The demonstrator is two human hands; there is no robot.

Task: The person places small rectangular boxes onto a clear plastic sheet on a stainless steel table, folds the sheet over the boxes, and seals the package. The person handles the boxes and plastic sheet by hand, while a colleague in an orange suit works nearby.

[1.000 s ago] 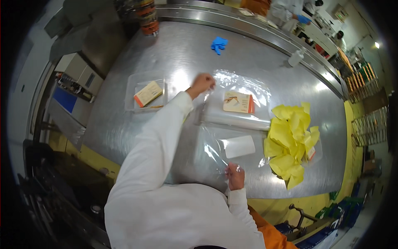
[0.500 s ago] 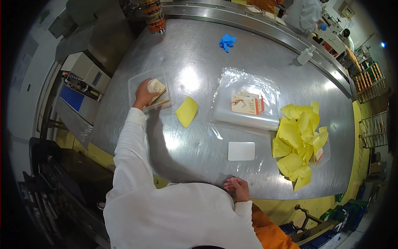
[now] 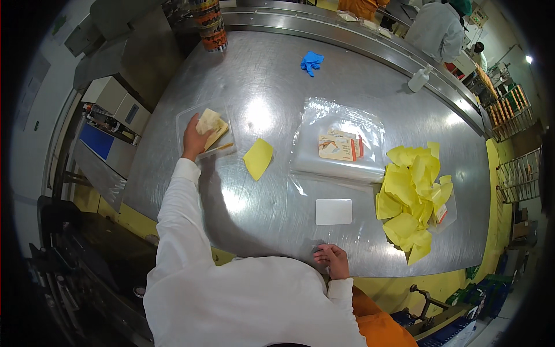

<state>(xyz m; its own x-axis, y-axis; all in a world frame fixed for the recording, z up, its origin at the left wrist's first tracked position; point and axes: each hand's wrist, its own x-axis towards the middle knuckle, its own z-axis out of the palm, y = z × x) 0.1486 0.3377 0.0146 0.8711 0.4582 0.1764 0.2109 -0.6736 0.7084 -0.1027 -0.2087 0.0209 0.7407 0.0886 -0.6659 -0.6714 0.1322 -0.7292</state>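
Observation:
At the left of the steel table, my left hand (image 3: 193, 140) reaches into a clear plastic tub (image 3: 184, 110). Its thumb and fingers close round a cream card (image 3: 210, 120) on top of a stack of similar printed cards (image 3: 218, 136). My right hand (image 3: 332, 259) hangs at the table's near edge, fingers loosely bent and slightly apart, with nothing visible in it. Beside the tub lies a yellow sheet (image 3: 258, 159). A white rectangular card (image 3: 333, 212) is on the table ahead of my right hand.
Clear plastic bags (image 3: 306, 156) lie mid-table with printed cards (image 3: 337, 147) on them. Crumpled yellow sheets (image 3: 407, 196) are heaped at the right. Farther off are a blue glove (image 3: 311, 62), a white bottle (image 3: 419, 80), a stack of patterned containers (image 3: 211, 29) and a person (image 3: 436, 32).
My left hand has shifted toward the left side of the stack, and the top card now sits turned on it. My right hand's fingers have loosened slightly. The view has shifted a little.

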